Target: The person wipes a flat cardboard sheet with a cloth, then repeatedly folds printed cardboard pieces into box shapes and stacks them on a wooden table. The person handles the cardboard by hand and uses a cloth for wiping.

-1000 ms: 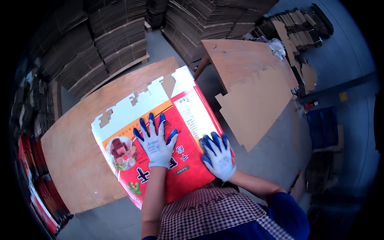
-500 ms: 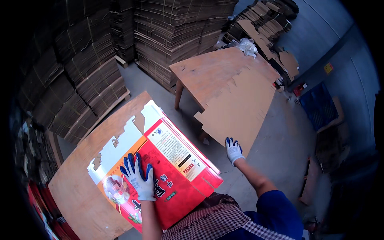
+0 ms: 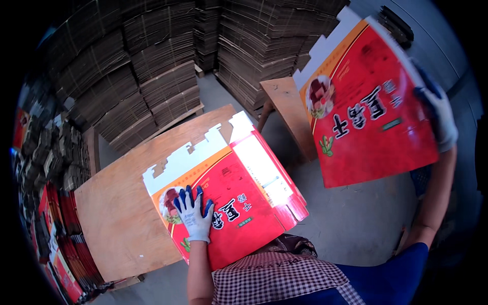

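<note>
My left hand (image 3: 195, 218), in a white glove with blue-coated fingers, lies flat with fingers spread on a stack of red printed cardboard box blanks (image 3: 254, 218). These blanks have white notched flaps, an orange band and a pale panel, and rest on the near table. Out to the right, my right hand (image 3: 441, 119), gloved alike, grips the right edge of a single cardboard box blank (image 3: 376, 137). This blank is raised and tilted, its red printed side showing. Part of the right hand's fingers is hidden behind its edge.
The near wooden table (image 3: 117, 203) extends left under the stack. A second wooden table (image 3: 284, 104) stands beyond, partly hidden by the raised blank. Tall bundles of brown cardboard (image 3: 168, 76) line the back. Red printed cardboard (image 3: 76, 259) is piled at far left.
My right hand has lifted the blank off the second table, where its brown side faced up; now the red side shows. My left hand stays on the stack. The view has shifted.
</note>
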Demonstrator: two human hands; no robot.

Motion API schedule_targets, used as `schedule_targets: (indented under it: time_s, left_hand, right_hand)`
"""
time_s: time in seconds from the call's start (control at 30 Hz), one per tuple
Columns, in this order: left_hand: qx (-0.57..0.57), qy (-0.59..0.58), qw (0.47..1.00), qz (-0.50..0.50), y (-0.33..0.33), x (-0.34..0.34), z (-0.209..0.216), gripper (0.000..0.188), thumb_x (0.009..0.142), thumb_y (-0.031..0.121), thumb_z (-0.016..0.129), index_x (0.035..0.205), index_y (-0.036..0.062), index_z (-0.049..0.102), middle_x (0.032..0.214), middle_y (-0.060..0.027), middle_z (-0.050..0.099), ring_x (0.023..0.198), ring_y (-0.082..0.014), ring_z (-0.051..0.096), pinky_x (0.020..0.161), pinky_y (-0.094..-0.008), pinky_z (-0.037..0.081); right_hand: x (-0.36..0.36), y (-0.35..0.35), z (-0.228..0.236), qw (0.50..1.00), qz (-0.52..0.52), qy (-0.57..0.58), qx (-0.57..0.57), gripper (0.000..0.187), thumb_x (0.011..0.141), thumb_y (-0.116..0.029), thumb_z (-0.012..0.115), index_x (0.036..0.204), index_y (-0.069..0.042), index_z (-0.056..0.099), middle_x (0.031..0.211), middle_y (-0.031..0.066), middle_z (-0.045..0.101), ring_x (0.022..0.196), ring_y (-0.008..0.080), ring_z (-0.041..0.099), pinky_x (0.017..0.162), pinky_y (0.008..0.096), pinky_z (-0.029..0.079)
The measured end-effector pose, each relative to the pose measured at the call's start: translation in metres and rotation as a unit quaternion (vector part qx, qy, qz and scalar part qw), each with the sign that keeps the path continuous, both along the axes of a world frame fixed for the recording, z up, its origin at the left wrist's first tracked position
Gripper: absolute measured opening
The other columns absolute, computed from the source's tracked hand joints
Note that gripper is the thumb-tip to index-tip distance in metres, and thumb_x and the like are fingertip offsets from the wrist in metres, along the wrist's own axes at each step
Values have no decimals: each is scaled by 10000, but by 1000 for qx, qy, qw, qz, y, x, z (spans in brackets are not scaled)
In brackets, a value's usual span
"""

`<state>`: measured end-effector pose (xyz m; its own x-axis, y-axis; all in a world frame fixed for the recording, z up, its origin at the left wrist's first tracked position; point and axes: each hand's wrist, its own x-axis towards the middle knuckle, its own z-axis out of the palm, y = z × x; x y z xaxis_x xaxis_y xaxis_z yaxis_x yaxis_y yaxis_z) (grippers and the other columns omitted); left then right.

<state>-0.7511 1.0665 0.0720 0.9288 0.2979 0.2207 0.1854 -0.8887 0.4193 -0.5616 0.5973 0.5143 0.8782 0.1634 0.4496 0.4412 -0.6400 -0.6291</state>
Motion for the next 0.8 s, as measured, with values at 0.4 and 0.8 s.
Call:
schedule_targets:
  time_s: [0.4,0.8]
  left_hand:
    - [-318,-181,930,-26,30,-16,-31,480,1049,210,433,1493,29,447,1526,-108,496,1449,-276,405,1221,-436,247]
    - [-697,-185,677,146,81,-43,-20,817,912,-20,614,1615,140,231,1531,-134,450,1401,-235,440,1159,-323,351]
  right_hand:
    - [-47,110,-64,962,117,168,181,610,922,-203,597,1474,21,466,1450,151,539,1278,194,544,1063,307,426]
    - [-73,133,-378,814,121,453,343,873,859,-60,762,1590,-57,284,1555,79,439,1370,214,478,1153,362,391]
